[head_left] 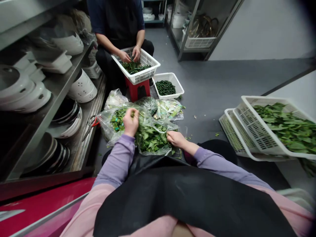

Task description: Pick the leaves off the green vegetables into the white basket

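Observation:
A clear plastic bag (110, 123) full of green leafy stalks (151, 136) lies on the grey floor in front of me. My left hand (130, 122) is closed on a bunch of the greens at the bag's upper left. My right hand (174, 138) rests on the leaves at the bag's right edge, fingers curled into them. Both arms wear purple sleeves over a black apron.
Across from me a person (116, 19) sorts greens in a white basket (144, 75) on a red stool. A smaller basket of green beans (166, 87) sits beside it. Stacked white baskets with leaves (283, 126) stand at right. Steel shelves of bowls (37, 95) line the left; scissors (91, 125) lie on the lower shelf.

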`<state>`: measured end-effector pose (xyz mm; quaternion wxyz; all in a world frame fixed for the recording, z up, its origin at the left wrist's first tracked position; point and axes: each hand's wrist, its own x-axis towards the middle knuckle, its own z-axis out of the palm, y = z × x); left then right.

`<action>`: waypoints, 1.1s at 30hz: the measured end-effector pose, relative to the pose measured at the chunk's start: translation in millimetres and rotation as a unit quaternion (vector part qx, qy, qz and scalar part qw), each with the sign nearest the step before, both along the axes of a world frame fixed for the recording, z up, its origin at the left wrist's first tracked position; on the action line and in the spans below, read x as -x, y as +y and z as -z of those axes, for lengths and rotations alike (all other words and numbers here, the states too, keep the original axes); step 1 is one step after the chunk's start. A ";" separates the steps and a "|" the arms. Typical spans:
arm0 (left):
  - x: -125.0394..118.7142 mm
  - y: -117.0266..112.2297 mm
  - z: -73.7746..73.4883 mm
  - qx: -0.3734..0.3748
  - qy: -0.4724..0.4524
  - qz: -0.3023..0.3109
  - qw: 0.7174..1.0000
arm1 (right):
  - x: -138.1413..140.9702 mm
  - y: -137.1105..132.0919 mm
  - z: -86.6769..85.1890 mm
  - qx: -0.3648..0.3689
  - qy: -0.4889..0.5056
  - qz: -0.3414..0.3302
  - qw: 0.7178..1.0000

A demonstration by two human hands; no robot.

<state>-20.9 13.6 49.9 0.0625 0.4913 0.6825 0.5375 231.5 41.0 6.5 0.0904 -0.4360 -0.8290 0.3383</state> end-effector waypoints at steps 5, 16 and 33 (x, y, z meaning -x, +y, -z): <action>58.0 30.1 21.7 0.095 -0.194 -0.186 0.958 | -13.5 -9.6 -5.1 0.256 0.234 0.087 0.934; -54.6 -6.4 -12.6 0.175 -0.557 0.385 0.714 | 28.6 5.1 -80.1 0.183 0.288 0.073 0.937; -68.1 -12.6 -12.5 0.173 -0.557 0.358 0.730 | 31.8 -7.1 -73.4 0.374 0.408 0.197 0.809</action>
